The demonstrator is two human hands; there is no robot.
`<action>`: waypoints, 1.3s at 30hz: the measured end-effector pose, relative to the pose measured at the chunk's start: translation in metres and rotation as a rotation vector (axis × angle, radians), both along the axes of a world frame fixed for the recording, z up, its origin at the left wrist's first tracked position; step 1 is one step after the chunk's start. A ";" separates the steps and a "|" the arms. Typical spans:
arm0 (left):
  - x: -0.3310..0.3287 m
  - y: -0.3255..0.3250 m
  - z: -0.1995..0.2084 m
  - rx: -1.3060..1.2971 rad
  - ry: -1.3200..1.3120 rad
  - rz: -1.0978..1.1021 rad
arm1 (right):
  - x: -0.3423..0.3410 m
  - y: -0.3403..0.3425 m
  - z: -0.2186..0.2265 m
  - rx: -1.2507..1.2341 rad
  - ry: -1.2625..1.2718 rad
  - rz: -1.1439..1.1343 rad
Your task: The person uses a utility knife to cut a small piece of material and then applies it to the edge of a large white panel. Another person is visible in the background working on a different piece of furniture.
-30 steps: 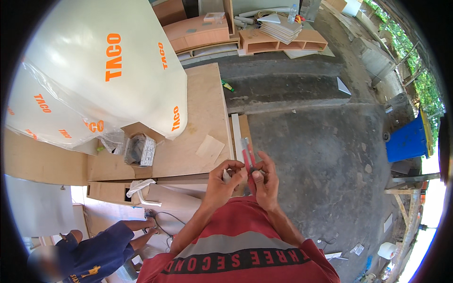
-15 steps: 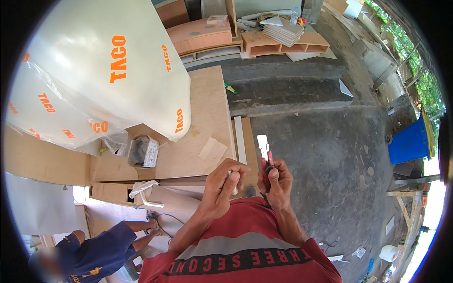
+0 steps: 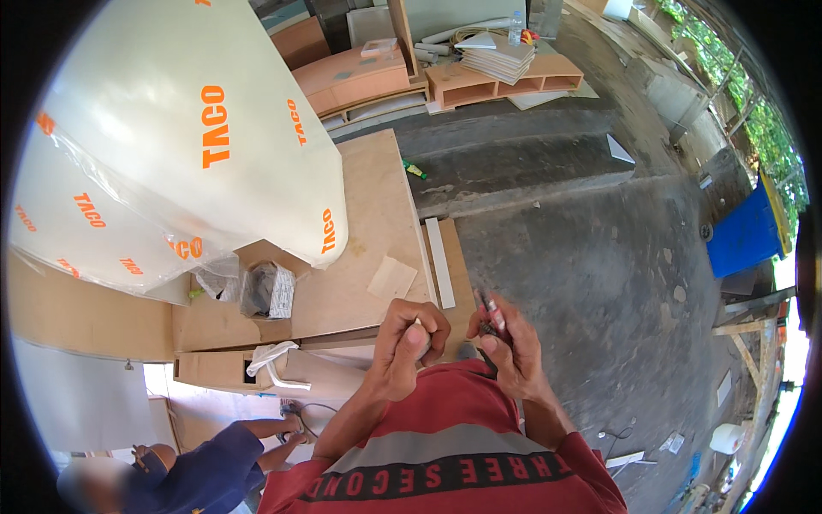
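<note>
My left hand (image 3: 408, 344) is closed in front of my red shirt, fingers curled round something small and pale whose kind I cannot make out. Beside it on the right, my right hand (image 3: 511, 349) grips a slim red tool (image 3: 494, 312) with a flat, grey, blade-like tip. A dark ribbed part shows at the thumb; whether it belongs to the same tool I cannot tell. The two hands are a short way apart. Just beyond them lie a white strip (image 3: 441, 261) and a plywood panel (image 3: 364, 197) with a small pale wood piece (image 3: 392, 278) on it.
A large wrapped white sheet (image 3: 265, 163) and an open cardboard box (image 3: 280, 291) rest on the left. Another person (image 3: 210, 458) is at the lower left. A blue bin (image 3: 743, 238) stands at right on the concrete floor (image 3: 591, 283). Wooden cabinets (image 3: 479, 86) are at the back.
The tool in my right hand has turned, so its tip no longer shines bright white. My left fingers are curled more tightly. The whole view has shifted slightly.
</note>
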State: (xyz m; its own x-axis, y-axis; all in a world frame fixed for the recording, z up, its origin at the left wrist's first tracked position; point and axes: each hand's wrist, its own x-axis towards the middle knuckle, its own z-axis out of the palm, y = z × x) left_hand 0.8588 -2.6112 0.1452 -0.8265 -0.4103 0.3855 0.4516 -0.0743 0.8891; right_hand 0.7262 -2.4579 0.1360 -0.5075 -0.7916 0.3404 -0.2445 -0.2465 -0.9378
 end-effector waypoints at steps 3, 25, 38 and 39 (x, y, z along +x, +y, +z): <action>0.001 -0.001 0.002 -0.030 0.104 0.055 | -0.005 0.000 0.021 0.033 0.234 0.004; 0.047 -0.091 -0.249 -0.396 -0.741 0.728 | 0.041 -0.090 -0.187 0.617 0.643 0.094; 0.034 -0.086 -0.246 -0.732 -0.746 0.886 | 0.065 -0.097 -0.231 0.679 0.752 0.080; 0.034 -0.086 -0.247 -0.740 -0.752 0.916 | 0.066 -0.096 -0.233 0.663 0.754 0.077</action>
State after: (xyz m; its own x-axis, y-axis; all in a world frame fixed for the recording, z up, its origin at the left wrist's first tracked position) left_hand 0.8924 -2.6976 -0.1018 -0.4815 -0.8092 0.3368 -0.5136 0.5719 0.6396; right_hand 0.7923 -2.5538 -0.0968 -0.2810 -0.9592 0.0305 -0.8363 0.2291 -0.4982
